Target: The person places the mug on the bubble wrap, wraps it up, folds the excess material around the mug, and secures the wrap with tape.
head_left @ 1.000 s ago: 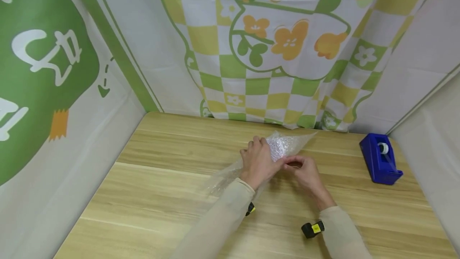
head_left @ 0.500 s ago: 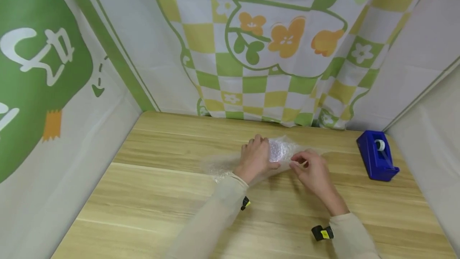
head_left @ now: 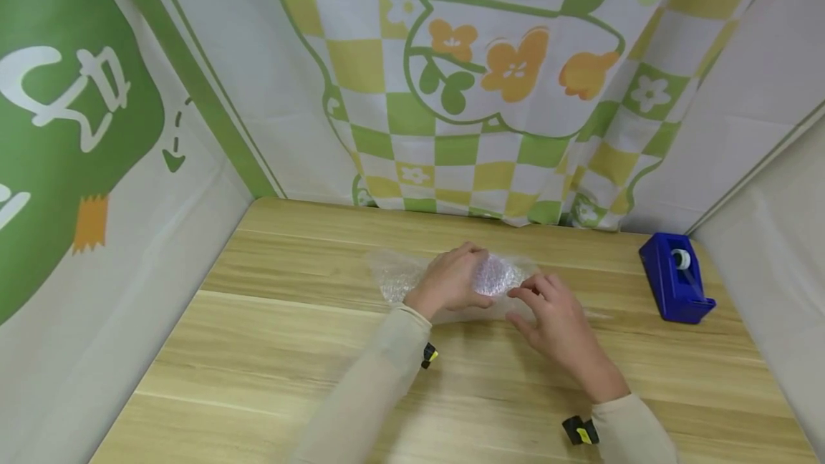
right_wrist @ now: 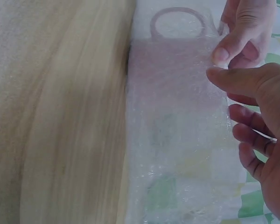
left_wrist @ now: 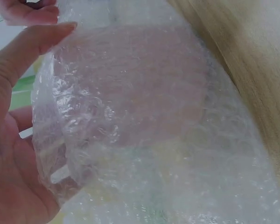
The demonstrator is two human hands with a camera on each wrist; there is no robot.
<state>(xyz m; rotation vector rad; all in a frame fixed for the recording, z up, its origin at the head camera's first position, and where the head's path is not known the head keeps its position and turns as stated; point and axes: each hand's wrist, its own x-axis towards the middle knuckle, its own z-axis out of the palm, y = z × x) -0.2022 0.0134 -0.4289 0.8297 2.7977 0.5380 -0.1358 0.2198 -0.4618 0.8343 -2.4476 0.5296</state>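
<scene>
A pale pink mug (left_wrist: 130, 88) shows blurred through clear bubble wrap (head_left: 394, 283); its ring-shaped handle (right_wrist: 154, 25) stands out in the right wrist view. My left hand (head_left: 451, 279) grips the wrapped mug from the left, thumb on the near side and fingers over the top. My right hand (head_left: 557, 321) is at the wrap's right part, thumb and index finger apart in the head view. In the right wrist view its thumb tip lies over the wrap's edge, close to the left thumb. Its other fingers are loosely bent beside that edge.
A blue tape dispenser (head_left: 677, 278) with a roll of clear tape stands at the table's back right. The wooden table (head_left: 290, 356) meets a checked, flowered curtain (head_left: 451, 152) at the back, and pale fabric walls flank both sides.
My right hand has shifted right and its thumb and finger have parted from a pinch at the wrap's edge. The wrap's left end has swung back, and the left hand has turned with it.
</scene>
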